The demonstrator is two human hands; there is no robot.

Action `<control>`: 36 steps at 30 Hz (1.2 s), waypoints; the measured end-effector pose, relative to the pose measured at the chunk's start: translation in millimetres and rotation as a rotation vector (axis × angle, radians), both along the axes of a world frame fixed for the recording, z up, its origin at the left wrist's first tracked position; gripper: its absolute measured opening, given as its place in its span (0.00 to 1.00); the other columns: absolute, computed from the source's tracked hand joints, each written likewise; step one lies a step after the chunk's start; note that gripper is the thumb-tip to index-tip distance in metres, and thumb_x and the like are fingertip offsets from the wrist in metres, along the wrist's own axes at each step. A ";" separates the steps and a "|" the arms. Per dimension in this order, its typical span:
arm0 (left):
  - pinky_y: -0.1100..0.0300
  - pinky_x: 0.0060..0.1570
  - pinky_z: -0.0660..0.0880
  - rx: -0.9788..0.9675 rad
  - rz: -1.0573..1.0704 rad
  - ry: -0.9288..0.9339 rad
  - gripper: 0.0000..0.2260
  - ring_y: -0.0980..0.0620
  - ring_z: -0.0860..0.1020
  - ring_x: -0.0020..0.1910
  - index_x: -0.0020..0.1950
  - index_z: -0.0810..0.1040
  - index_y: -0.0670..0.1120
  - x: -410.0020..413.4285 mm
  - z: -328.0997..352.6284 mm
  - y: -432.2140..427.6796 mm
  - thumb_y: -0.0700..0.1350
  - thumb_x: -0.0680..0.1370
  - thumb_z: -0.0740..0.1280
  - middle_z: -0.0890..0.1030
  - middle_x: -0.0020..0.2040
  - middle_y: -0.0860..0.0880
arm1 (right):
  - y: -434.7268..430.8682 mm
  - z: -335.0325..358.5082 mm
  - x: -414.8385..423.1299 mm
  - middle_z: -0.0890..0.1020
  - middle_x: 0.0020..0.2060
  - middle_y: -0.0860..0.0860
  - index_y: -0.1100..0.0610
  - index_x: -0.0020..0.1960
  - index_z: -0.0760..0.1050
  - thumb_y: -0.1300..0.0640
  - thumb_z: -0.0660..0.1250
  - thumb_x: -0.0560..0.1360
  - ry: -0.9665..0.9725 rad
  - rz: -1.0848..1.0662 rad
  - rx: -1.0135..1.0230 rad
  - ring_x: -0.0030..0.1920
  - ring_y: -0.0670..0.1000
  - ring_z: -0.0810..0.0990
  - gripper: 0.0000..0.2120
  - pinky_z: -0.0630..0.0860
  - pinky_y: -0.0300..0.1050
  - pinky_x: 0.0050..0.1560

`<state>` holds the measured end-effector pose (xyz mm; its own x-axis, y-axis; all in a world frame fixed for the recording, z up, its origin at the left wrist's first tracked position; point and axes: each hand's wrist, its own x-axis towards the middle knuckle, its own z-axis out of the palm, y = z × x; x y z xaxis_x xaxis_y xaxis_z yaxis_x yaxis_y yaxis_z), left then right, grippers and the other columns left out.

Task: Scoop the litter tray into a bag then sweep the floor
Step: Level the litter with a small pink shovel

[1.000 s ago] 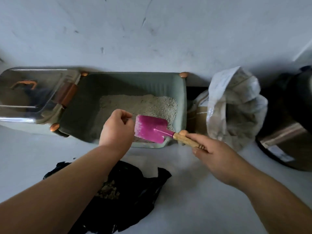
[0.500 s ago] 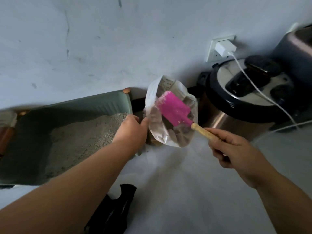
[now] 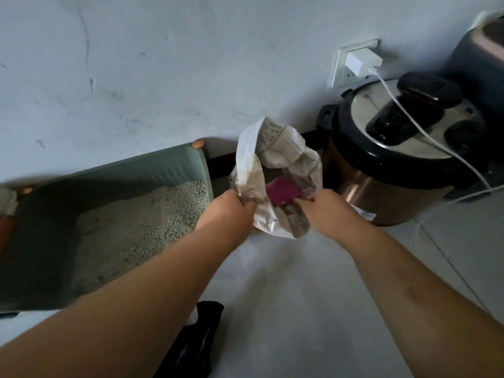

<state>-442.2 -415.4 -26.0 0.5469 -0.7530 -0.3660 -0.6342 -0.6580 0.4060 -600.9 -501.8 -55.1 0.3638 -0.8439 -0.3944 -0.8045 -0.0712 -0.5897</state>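
Observation:
A green litter tray [image 3: 152, 170] with pale grey litter stands on the floor against the wall at the left. To its right sits a crumpled clear plastic bag [image 3: 283, 156] with its mouth open. My left hand [image 3: 231, 211] grips the bag's left rim. My right hand [image 3: 324, 211] is at the bag's right rim and holds the pink scoop [image 3: 282, 190] by its handle; the pink blade lies inside the bag and the handle is hidden by my fingers.
A black bag [image 3: 196, 342] lies on the pale floor near my left forearm. A rice cooker [image 3: 395, 162] stands right of the clear bag, with a white cable [image 3: 425, 132] running over it from a wall socket [image 3: 354, 64]. A dark appliance [image 3: 480, 58] is at far right.
My view swung right from the tray to the clear bag. My right hand carried the pink scoop from the tray into the bag. My left hand moved to the bag's rim.

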 end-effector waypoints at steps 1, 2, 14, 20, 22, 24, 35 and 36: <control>0.55 0.41 0.74 -0.006 0.006 0.001 0.15 0.47 0.77 0.42 0.54 0.74 0.45 2.6 -2.3 1.6 0.55 0.80 0.59 0.78 0.43 0.48 | -6.0 -2.6 12.9 0.78 0.44 0.57 0.62 0.49 0.76 0.52 0.57 0.80 0.049 0.015 -0.019 0.49 0.60 0.79 0.14 0.72 0.46 0.44; 0.53 0.45 0.77 -0.014 0.012 0.014 0.13 0.46 0.78 0.44 0.54 0.74 0.46 5.2 -4.8 3.3 0.54 0.81 0.59 0.79 0.44 0.47 | -10.9 -3.9 23.9 0.77 0.45 0.57 0.61 0.50 0.74 0.54 0.56 0.80 0.090 0.022 -0.022 0.52 0.61 0.79 0.12 0.71 0.46 0.45; 0.48 0.49 0.79 -0.048 0.011 0.090 0.10 0.45 0.80 0.45 0.52 0.75 0.50 11.4 -17.7 8.2 0.54 0.81 0.60 0.81 0.45 0.48 | -46.4 -56.1 86.6 0.78 0.59 0.61 0.64 0.60 0.76 0.59 0.57 0.81 0.284 0.053 0.087 0.60 0.61 0.74 0.14 0.70 0.49 0.57; 0.48 0.50 0.79 0.027 -0.018 0.056 0.09 0.47 0.79 0.44 0.53 0.75 0.51 9.5 -20.7 8.7 0.54 0.81 0.59 0.79 0.44 0.50 | -42.3 -84.4 79.7 0.78 0.57 0.61 0.62 0.62 0.74 0.52 0.53 0.83 0.071 -0.170 0.025 0.59 0.61 0.76 0.17 0.71 0.49 0.57; 0.49 0.49 0.79 0.026 -0.019 0.049 0.09 0.46 0.79 0.45 0.54 0.74 0.51 8.3 -21.5 6.6 0.54 0.81 0.59 0.79 0.44 0.50 | -39.8 -83.8 72.0 0.80 0.54 0.60 0.62 0.60 0.74 0.51 0.53 0.82 0.069 -0.121 -0.010 0.56 0.61 0.78 0.18 0.72 0.49 0.52; 0.50 0.47 0.78 0.012 -0.006 0.053 0.09 0.46 0.79 0.45 0.54 0.74 0.50 7.0 -21.3 4.7 0.54 0.82 0.59 0.79 0.44 0.49 | -36.8 -79.0 60.9 0.80 0.52 0.59 0.60 0.59 0.75 0.51 0.54 0.82 0.025 -0.068 -0.031 0.53 0.60 0.79 0.17 0.74 0.48 0.49; 0.46 0.49 0.80 -0.024 0.056 0.072 0.10 0.43 0.81 0.46 0.54 0.74 0.49 0.1 -14.9 -2.2 0.53 0.82 0.58 0.80 0.46 0.47 | -1.3 -44.0 -1.7 0.79 0.50 0.55 0.57 0.61 0.73 0.53 0.55 0.82 -0.026 -0.034 -0.069 0.51 0.55 0.77 0.14 0.70 0.44 0.47; 0.45 0.49 0.80 -0.025 0.065 0.077 0.11 0.43 0.81 0.46 0.54 0.74 0.48 -0.2 -13.4 -1.9 0.53 0.82 0.58 0.80 0.46 0.46 | 1.4 -41.9 -5.1 0.78 0.49 0.54 0.56 0.61 0.74 0.53 0.55 0.82 -0.033 -0.038 -0.070 0.49 0.54 0.76 0.14 0.70 0.44 0.46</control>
<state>-442.4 -417.3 -39.4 0.5656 -0.7266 -0.3902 -0.5568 -0.6854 0.4692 -606.0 -500.4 -97.0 0.3431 -0.8823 -0.3222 -0.7878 -0.0835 -0.6103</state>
